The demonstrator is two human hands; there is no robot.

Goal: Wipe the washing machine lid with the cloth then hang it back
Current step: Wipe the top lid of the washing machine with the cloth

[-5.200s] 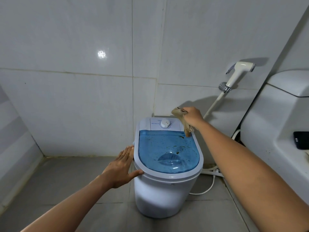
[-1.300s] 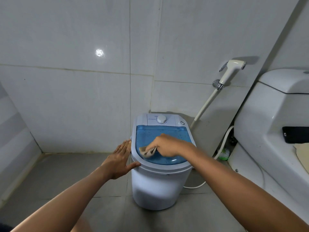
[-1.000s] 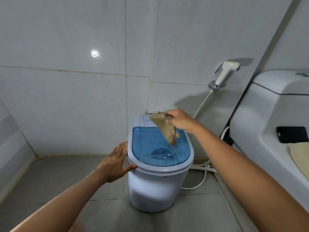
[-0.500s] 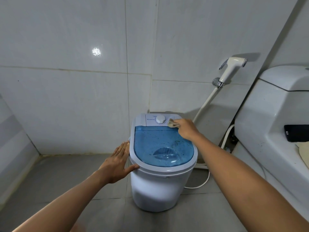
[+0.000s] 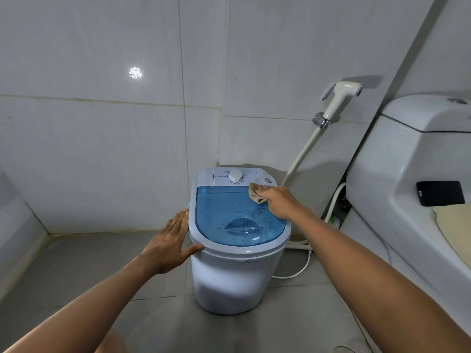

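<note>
A small white washing machine [image 5: 229, 284] stands on the grey tiled floor, with a translucent blue lid [image 5: 229, 215] speckled with dark spots. My right hand [image 5: 280, 202] presses a crumpled tan cloth [image 5: 255, 192] onto the lid's far right corner, just below the white control panel and its dial [image 5: 235, 176]. My left hand [image 5: 170, 243] lies flat with spread fingers against the machine's left rim, thumb hooked over the front edge.
A white toilet [image 5: 413, 174] fills the right side, with a black phone [image 5: 440, 193] and a beige cloth [image 5: 456, 228] on it. A bidet sprayer [image 5: 339, 100] hangs on the wall with its hose running down. A white cord [image 5: 298, 271] trails on the floor.
My right hand has dragged the cloth from the control panel down onto the lid's far right corner. Earlier it lifted the cloth off the lid. My left hand has stayed on the rim.
</note>
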